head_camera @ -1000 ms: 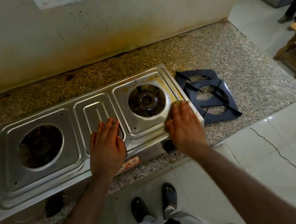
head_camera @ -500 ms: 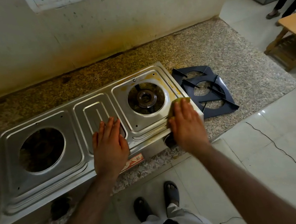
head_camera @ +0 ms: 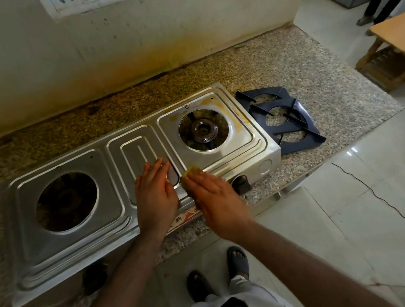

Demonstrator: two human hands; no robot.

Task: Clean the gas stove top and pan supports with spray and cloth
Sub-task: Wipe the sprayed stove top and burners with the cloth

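Two hands on a steel gas stove top (head_camera: 80,249), pan supports set aside.

From the left: an open burner hole (head_camera: 66,201), then the left hand (head_camera: 156,196) pressed flat, fingers straight, on the centre panel. Just beside it the right hand (head_camera: 216,198) lies over a yellow-green cloth (head_camera: 191,171) at the front edge — fingers fairly straight, blurred. Farther right sits the stained burner (head_camera: 203,129), and two dark pan supports (head_camera: 283,119) lie stacked on the granite counter (head_camera: 315,81), just beside the stove.
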